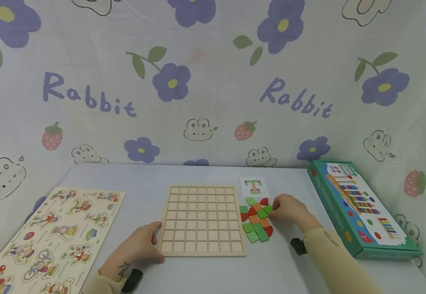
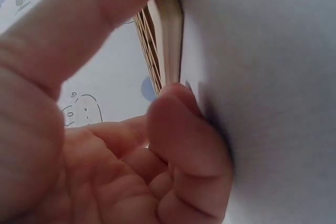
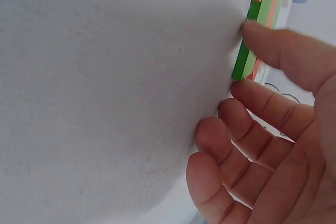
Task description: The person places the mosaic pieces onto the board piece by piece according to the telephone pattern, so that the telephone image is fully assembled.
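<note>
Your mid-frame board [image 1: 203,220] is unfilled yet; left fingers [image 1: 150,230] touch it, released; right fingers [image 3: 266,102] touch a green tile [image 3: 242,64], grip unclear.

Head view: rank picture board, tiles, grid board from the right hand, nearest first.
From the right hand:
1. Tiles: touching it, just to its left.
2. Grid board: past the tiles, mid-table.
3. Picture board: far left of the table, beyond the grid board.
</note>
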Demonstrator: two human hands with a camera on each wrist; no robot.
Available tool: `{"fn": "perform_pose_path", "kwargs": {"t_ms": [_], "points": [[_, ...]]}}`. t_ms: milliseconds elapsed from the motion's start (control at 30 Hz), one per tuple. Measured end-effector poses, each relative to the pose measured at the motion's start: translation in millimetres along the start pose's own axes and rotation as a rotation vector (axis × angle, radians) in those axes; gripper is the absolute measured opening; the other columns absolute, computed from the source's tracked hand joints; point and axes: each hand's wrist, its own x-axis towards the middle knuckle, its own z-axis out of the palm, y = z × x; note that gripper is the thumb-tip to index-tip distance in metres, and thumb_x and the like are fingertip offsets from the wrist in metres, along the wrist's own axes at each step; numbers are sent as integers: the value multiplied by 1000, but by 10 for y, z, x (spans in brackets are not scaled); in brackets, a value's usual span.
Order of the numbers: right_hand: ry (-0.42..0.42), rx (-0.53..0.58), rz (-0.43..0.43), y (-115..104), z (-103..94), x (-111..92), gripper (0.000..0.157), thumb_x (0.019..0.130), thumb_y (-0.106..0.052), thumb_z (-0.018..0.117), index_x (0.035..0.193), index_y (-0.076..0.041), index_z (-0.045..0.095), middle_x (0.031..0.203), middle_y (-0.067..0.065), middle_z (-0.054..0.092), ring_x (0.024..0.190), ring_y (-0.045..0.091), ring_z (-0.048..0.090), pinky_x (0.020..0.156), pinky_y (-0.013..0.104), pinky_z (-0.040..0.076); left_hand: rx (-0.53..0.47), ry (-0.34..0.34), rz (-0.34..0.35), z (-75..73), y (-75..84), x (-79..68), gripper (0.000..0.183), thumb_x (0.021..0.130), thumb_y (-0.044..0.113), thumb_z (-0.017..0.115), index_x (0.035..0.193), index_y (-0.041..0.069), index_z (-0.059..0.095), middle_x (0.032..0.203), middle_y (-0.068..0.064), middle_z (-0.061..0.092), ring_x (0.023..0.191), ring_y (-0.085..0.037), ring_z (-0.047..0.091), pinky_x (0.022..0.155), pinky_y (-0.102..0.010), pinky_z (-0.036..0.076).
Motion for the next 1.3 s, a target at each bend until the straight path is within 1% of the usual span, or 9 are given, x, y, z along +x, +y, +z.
{"fn": "perform_pose_path", "kwargs": {"t_ms": [267, 400, 533, 633, 800, 933, 1033, 1167, 1300], "points": [[11, -28, 20, -13, 23, 38, 25, 78, -24, 71, 91, -5, 63, 83, 5, 59, 77, 20, 51, 71, 35, 46, 7, 4, -2, -10, -14, 15, 97, 50, 9, 86, 136, -1, 41, 72, -6, 48, 62, -17, 43, 55, -29, 34], [32, -5, 32, -17, -10, 43, 23, 77, -21, 68, 92, -3, 62, 85, 7, 59, 78, 21, 51, 70, 37, 45, 4, 10, 3, -10, -19, 16, 98, 50, 9, 86, 136, -2, 41, 72, -5, 48, 61, -17, 42, 55, -29, 34], [73, 59, 42, -89, -55, 75, 26, 77, -20, 67, 95, -2, 62, 89, 9, 60, 79, 23, 52, 69, 36, 45, -9, 10, 5, -12, -16, 11, 99, 50, 8, 86, 136, -2, 40, 71, -5, 48, 60, -16, 42, 54, -27, 34], [94, 148, 19, -218, -36, 120, 30, 78, -20, 67, 100, -1, 61, 91, 10, 59, 78, 22, 53, 67, 33, 46, -16, 6, -1, -17, -10, 3, 99, 50, 9, 86, 137, -2, 39, 70, -5, 48, 59, -16, 41, 53, -27, 33], [103, 249, -88, -508, 66, 182, 30, 76, -14, 67, 103, -2, 62, 89, 9, 59, 77, 20, 53, 66, 30, 46, -15, 1, -10, -22, -10, 3, 99, 52, 10, 86, 138, -1, 39, 70, -5, 47, 58, -15, 40, 52, -27, 33], [96, 219, -189, -741, 146, 192, 27, 76, -11, 67, 103, -4, 65, 90, 7, 62, 79, 19, 55, 68, 31, 47, -17, -2, -19, -21, -7, 7, 99, 52, 10, 86, 138, -1, 39, 70, -5, 47, 59, -15, 41, 52, -26, 33], [83, 176, -233, -900, 205, 193, 27, 76, -13, 70, 102, -6, 66, 89, 5, 63, 79, 18, 56, 68, 32, 47, -8, -6, -27, -21, -4, 11, 100, 52, 11, 87, 139, 0, 38, 71, -5, 47, 60, -16, 40, 52, -27, 33], [75, 110, -241, -1062, 280, 210, 27, 74, -16, 72, 100, -8, 67, 86, 2, 62, 77, 16, 55, 66, 31, 45, 3, -5, -37, -16, 4, 18, 99, 53, 13, 87, 139, 1, 39, 70, -5, 47, 60, -16, 40, 53, -28, 33], [67, 65, -217, -1151, 320, 227, 26, 74, -13, 70, 99, -8, 68, 86, 1, 62, 78, 16, 54, 70, 32, 45, 2, -1, -40, -10, 1, 24, 99, 53, 14, 87, 139, 2, 39, 70, -6, 47, 60, -16, 40, 53, -29, 33]]}}
